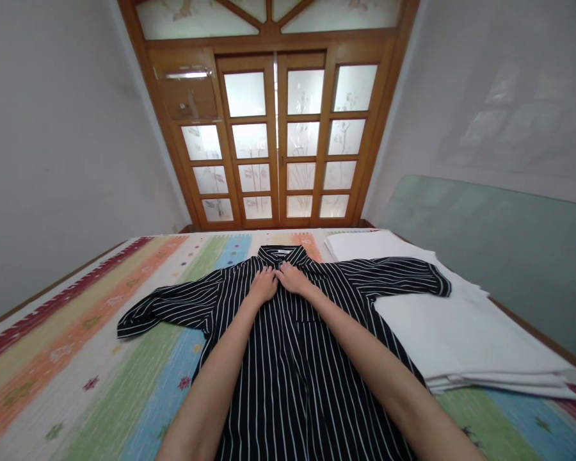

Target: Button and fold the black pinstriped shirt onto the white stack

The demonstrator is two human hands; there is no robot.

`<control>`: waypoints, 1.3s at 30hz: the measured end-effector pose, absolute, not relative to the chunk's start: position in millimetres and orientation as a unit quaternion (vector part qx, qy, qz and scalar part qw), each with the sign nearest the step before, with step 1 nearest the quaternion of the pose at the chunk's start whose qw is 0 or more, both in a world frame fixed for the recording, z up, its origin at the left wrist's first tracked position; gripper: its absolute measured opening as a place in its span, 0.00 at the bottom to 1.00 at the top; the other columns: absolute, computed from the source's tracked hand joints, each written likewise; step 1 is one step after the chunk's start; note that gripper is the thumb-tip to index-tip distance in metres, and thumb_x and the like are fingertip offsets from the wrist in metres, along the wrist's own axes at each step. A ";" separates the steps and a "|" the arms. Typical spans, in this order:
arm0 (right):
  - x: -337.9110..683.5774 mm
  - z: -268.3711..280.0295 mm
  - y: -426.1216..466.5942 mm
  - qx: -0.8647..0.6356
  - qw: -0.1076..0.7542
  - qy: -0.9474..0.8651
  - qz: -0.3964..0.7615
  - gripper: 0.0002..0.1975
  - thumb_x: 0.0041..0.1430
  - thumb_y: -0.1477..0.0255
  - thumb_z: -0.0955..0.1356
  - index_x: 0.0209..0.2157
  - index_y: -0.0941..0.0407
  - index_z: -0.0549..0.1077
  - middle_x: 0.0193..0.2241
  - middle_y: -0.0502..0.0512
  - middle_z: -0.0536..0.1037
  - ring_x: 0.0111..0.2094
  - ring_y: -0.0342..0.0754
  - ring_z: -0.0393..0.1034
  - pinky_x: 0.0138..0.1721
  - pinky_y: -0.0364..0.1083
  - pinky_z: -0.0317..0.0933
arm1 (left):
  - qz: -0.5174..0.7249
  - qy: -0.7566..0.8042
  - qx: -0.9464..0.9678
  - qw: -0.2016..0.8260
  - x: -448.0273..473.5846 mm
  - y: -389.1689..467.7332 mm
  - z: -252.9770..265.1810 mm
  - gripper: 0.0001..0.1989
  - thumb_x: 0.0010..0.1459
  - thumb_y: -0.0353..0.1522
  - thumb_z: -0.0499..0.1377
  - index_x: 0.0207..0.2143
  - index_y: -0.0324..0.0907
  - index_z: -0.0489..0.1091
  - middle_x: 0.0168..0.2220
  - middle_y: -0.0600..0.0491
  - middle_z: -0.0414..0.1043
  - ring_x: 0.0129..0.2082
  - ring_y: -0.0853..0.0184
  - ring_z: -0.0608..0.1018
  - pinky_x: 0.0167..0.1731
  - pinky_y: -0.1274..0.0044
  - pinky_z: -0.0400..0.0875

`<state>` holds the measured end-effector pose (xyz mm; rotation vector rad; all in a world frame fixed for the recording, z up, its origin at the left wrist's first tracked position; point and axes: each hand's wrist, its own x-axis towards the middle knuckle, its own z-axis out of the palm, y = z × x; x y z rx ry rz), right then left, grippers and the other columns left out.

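Observation:
A black shirt with white stripes lies spread face up on a patterned bed cover, collar at the far end and both sleeves stretched out sideways. My left hand and my right hand meet at its front opening, just below the collar. The fingers of both hands are bent together on the cloth, close to touching each other. Whether a button lies between the fingertips is hidden. A chest pocket shows beside my right forearm.
A folded stack of white cloth lies on the right, partly under the shirt's right-hand sleeve. The striped multicolour cover spreads around the shirt. Wooden glazed doors stand beyond, with a pale green panel along the right wall.

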<state>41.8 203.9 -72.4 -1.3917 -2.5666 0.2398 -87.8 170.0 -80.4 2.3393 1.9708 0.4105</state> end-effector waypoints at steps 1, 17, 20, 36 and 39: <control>42.6 -74.9 199.9 -0.477 0.111 -0.868 0.081 0.26 0.68 0.68 0.52 0.57 0.70 0.64 0.62 0.73 0.59 0.65 0.57 0.48 0.62 0.53 0.44 | 0.132 0.639 0.757 0.029 -86.7 168.6 -81.2 0.22 0.64 0.32 0.44 0.58 0.36 0.63 0.62 0.41 0.60 0.64 0.55 0.60 0.61 0.62 0.54; 55.2 -85.5 217.5 -0.551 0.082 -0.826 0.086 0.38 0.64 0.53 0.51 0.66 0.64 0.49 0.68 0.63 0.44 0.68 0.55 0.35 0.64 0.55 0.30 | 0.093 0.693 0.714 0.039 -90.7 188.7 -84.0 0.28 0.65 0.40 0.39 0.66 0.46 0.51 0.68 0.52 0.46 0.67 0.52 0.48 0.63 0.56 0.42; 55.7 -84.4 218.7 -0.554 0.073 -0.824 0.092 0.38 0.64 0.52 0.51 0.67 0.63 0.47 0.68 0.60 0.43 0.68 0.53 0.33 0.65 0.54 0.29 | 0.100 0.698 0.708 0.038 -91.3 193.3 -84.9 0.28 0.65 0.40 0.39 0.66 0.47 0.51 0.68 0.53 0.46 0.67 0.53 0.49 0.63 0.55 0.42; 55.0 -85.3 219.7 -0.562 0.062 -0.818 0.102 0.35 0.67 0.58 0.45 0.67 0.65 0.45 0.68 0.60 0.39 0.68 0.52 0.31 0.65 0.55 0.28 | 0.138 0.760 0.635 0.007 -81.2 178.9 -85.3 0.29 0.64 0.41 0.39 0.63 0.41 0.57 0.67 0.43 0.49 0.66 0.46 0.50 0.60 0.46 0.39; 56.5 -86.2 219.9 -0.556 0.067 -0.822 0.103 0.34 0.67 0.58 0.45 0.67 0.62 0.46 0.68 0.58 0.40 0.68 0.51 0.32 0.65 0.56 0.28 | 0.136 0.765 0.629 0.030 -94.9 174.5 -84.7 0.31 0.62 0.48 0.41 0.64 0.46 0.56 0.67 0.47 0.48 0.67 0.46 0.49 0.60 0.47 0.38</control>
